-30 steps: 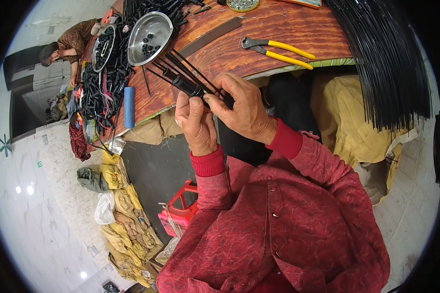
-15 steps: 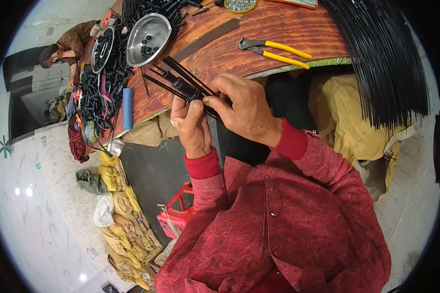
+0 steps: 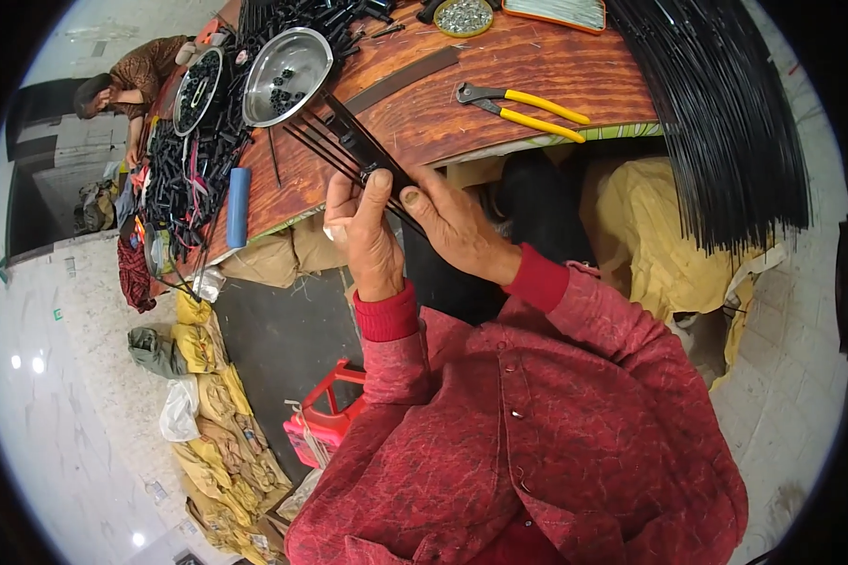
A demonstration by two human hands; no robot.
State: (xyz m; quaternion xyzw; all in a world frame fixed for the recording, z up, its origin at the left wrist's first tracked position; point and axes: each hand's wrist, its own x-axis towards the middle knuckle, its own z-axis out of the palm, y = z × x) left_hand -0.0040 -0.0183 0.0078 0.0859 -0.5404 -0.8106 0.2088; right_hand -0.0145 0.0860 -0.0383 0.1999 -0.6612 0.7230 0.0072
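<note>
Over the table's near edge, both my hands hold a black umbrella frame piece (image 3: 360, 148), with thin rods running alongside a dark plastic hub. My left hand (image 3: 372, 240) pinches it from the left, thumb pressed on the hub; something whitish is around one finger. From the right, my right hand (image 3: 466, 231) closes on the rods with its thumb and fingers, partly hiding their lower ends. The upper rod ends lie just in front of a steel bowl (image 3: 301, 52) with a few small black parts. Pincers with yellow handles (image 3: 542, 108) rest farther right on the wooden table (image 3: 415, 118).
A large bundle of long black rods (image 3: 725, 122) hangs off the table's right end. Heaped black plastic parts (image 3: 184, 179) and a blue cylinder (image 3: 238, 207) lie left. Behind are a dish of small metal pieces (image 3: 464, 16) and an orange-rimmed tray (image 3: 556, 11). Another person (image 3: 141, 80) sits far left.
The held rods have closed up from a spread into a tighter, parallel bundle. My right hand has shifted slightly down and its fingers have straightened along the rods.
</note>
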